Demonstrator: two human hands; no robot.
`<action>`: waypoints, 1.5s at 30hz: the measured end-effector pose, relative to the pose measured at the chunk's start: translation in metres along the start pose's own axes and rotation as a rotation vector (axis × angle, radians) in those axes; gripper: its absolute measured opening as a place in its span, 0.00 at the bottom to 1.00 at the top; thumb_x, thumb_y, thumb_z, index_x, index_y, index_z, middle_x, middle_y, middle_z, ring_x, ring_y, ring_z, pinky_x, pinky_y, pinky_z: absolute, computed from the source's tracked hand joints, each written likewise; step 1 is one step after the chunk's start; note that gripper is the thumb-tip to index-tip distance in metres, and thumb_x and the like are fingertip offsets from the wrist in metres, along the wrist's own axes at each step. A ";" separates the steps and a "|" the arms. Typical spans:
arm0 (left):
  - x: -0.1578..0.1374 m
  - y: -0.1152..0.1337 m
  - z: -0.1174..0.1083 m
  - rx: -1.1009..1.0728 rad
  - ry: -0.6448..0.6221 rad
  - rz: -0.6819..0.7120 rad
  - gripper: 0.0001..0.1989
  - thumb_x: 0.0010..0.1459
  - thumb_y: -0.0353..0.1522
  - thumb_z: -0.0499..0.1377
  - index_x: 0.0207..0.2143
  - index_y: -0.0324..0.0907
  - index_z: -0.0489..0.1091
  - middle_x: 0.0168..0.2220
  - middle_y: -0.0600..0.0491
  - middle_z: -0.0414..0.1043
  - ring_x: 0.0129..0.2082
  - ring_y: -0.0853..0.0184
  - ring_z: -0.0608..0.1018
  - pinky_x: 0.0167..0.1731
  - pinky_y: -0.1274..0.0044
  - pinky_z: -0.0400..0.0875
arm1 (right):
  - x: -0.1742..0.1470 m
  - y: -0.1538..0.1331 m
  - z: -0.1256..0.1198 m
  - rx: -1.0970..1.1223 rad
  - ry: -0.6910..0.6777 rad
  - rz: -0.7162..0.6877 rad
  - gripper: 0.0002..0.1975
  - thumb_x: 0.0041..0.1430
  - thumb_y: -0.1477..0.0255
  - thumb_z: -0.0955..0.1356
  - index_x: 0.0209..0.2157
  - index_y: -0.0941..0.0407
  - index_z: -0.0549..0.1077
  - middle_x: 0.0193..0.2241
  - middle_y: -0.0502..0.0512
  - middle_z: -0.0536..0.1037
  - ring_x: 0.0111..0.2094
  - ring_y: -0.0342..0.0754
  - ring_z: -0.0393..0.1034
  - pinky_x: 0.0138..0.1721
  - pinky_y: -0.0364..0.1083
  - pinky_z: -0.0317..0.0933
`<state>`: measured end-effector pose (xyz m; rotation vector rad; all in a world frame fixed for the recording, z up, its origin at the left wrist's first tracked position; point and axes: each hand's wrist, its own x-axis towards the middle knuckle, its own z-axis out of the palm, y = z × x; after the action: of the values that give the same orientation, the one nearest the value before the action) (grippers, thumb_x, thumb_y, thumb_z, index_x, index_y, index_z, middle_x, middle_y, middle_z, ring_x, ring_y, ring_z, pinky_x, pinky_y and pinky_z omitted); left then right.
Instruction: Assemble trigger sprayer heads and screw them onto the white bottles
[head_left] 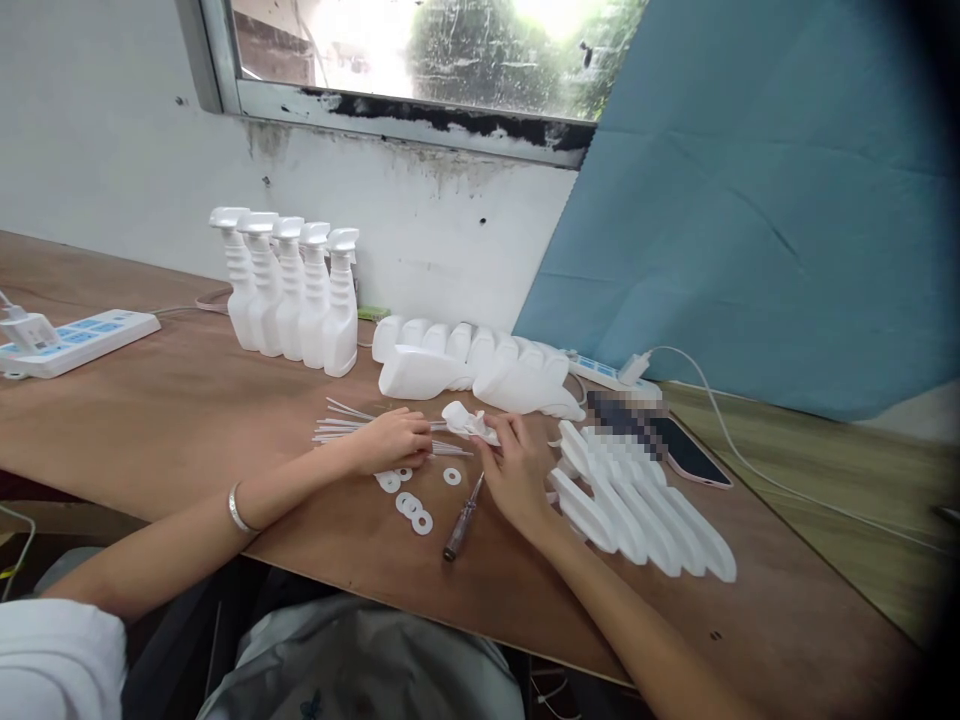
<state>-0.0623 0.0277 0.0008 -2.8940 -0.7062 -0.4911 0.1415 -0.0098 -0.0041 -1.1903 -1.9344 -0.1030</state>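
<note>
My right hand (516, 470) pinches a white trigger spray head (466, 420) just above the table. Facing it from the left, my left hand (396, 440) has its fingers curled around a thin tube (438, 426) whose short end shows by the spray head. Whether the tube sits inside the head cannot be made out. Loose thin white tubes (330, 428) lie under and beside my left hand. White ring washers (422, 522) are scattered in front of it. A screwdriver (463, 520) with a clear handle lies between my forearms.
Several upright white spray bottles (341, 320) stand at the back left. Bottles without heads (420, 372) lie along the wall. More white spray heads (637, 510) lie in a row at right, near a phone (694, 455). Power strips (97, 338) and a white cable (720, 420) flank the table.
</note>
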 end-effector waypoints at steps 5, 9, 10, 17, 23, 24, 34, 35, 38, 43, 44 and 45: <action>0.000 -0.001 -0.014 -0.508 0.369 -0.388 0.08 0.55 0.32 0.52 0.26 0.37 0.65 0.22 0.56 0.62 0.22 0.73 0.63 0.24 0.80 0.58 | -0.003 0.004 0.006 0.313 -0.095 0.186 0.10 0.53 0.75 0.63 0.39 0.55 0.66 0.38 0.55 0.70 0.40 0.49 0.65 0.40 0.48 0.61; 0.001 0.006 -0.018 -0.868 0.397 -0.446 0.13 0.54 0.38 0.55 0.27 0.36 0.66 0.21 0.56 0.63 0.21 0.75 0.62 0.22 0.80 0.57 | -0.005 -0.007 0.005 0.423 -0.200 0.265 0.11 0.51 0.74 0.64 0.39 0.54 0.66 0.37 0.53 0.73 0.37 0.48 0.67 0.37 0.47 0.61; 0.001 0.008 -0.017 -0.889 0.379 -0.432 0.13 0.53 0.39 0.56 0.26 0.36 0.67 0.22 0.55 0.63 0.22 0.75 0.62 0.22 0.80 0.57 | -0.005 -0.010 0.005 0.434 -0.223 0.268 0.11 0.51 0.74 0.64 0.38 0.54 0.66 0.37 0.52 0.73 0.37 0.48 0.67 0.37 0.47 0.60; 0.002 0.011 -0.013 -0.873 0.444 -0.423 0.15 0.48 0.36 0.61 0.37 0.39 0.62 0.33 0.53 0.66 0.26 0.75 0.66 0.26 0.80 0.62 | -0.007 -0.016 0.008 0.534 -0.243 0.310 0.11 0.50 0.74 0.64 0.38 0.55 0.66 0.35 0.51 0.73 0.36 0.47 0.66 0.38 0.47 0.60; -0.001 0.013 -0.012 -0.751 0.399 -0.187 0.18 0.46 0.36 0.63 0.39 0.39 0.63 0.37 0.49 0.70 0.36 0.68 0.73 0.38 0.75 0.67 | -0.010 -0.013 0.011 0.714 -0.207 0.268 0.11 0.53 0.70 0.64 0.40 0.54 0.62 0.37 0.52 0.70 0.37 0.46 0.66 0.39 0.46 0.62; -0.003 0.013 -0.010 -0.707 0.396 -0.174 0.17 0.46 0.36 0.62 0.38 0.38 0.64 0.36 0.49 0.71 0.35 0.69 0.73 0.35 0.76 0.68 | -0.011 -0.013 0.010 0.681 -0.194 0.236 0.12 0.53 0.70 0.65 0.41 0.53 0.61 0.38 0.53 0.70 0.39 0.46 0.66 0.40 0.47 0.62; -0.004 0.015 -0.006 -0.492 0.411 0.025 0.08 0.53 0.34 0.57 0.33 0.37 0.66 0.35 0.47 0.70 0.32 0.70 0.73 0.31 0.81 0.67 | -0.014 -0.006 0.007 0.132 -0.100 -0.319 0.12 0.55 0.75 0.62 0.42 0.52 0.61 0.44 0.58 0.66 0.45 0.48 0.65 0.40 0.48 0.65; -0.004 0.016 -0.007 -0.490 0.405 0.037 0.08 0.53 0.34 0.57 0.33 0.37 0.66 0.35 0.46 0.70 0.33 0.70 0.73 0.32 0.81 0.67 | -0.014 -0.005 0.008 0.118 -0.092 -0.322 0.11 0.55 0.75 0.62 0.42 0.53 0.62 0.43 0.58 0.66 0.44 0.48 0.66 0.40 0.48 0.65; -0.004 0.018 -0.007 -0.481 0.402 0.049 0.08 0.53 0.34 0.57 0.34 0.38 0.67 0.35 0.46 0.69 0.33 0.70 0.73 0.33 0.81 0.67 | -0.014 -0.004 0.009 0.112 -0.062 -0.344 0.10 0.55 0.75 0.62 0.40 0.53 0.62 0.41 0.58 0.67 0.42 0.47 0.67 0.38 0.47 0.65; -0.004 0.016 -0.005 -0.447 0.397 0.078 0.09 0.53 0.34 0.57 0.34 0.37 0.67 0.35 0.46 0.69 0.32 0.70 0.72 0.31 0.82 0.67 | -0.014 -0.003 0.008 0.091 -0.041 -0.401 0.10 0.55 0.75 0.63 0.40 0.53 0.62 0.38 0.58 0.68 0.40 0.46 0.68 0.35 0.44 0.66; -0.005 0.016 -0.004 -0.433 0.391 0.082 0.09 0.53 0.34 0.57 0.34 0.37 0.67 0.35 0.46 0.70 0.31 0.70 0.72 0.30 0.82 0.66 | -0.013 -0.004 0.008 0.088 -0.040 -0.409 0.10 0.55 0.75 0.63 0.41 0.53 0.62 0.38 0.58 0.68 0.39 0.46 0.68 0.35 0.44 0.66; -0.005 0.015 -0.003 -0.417 0.382 0.082 0.09 0.54 0.35 0.56 0.34 0.37 0.67 0.34 0.46 0.70 0.31 0.71 0.72 0.30 0.82 0.66 | -0.013 -0.004 0.008 0.085 -0.039 -0.416 0.10 0.55 0.76 0.63 0.41 0.54 0.62 0.38 0.58 0.68 0.39 0.46 0.68 0.34 0.44 0.66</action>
<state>-0.0602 0.0115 0.0018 -3.0282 -0.4679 -1.2710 0.1361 -0.0174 -0.0170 -0.7256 -2.1742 -0.2143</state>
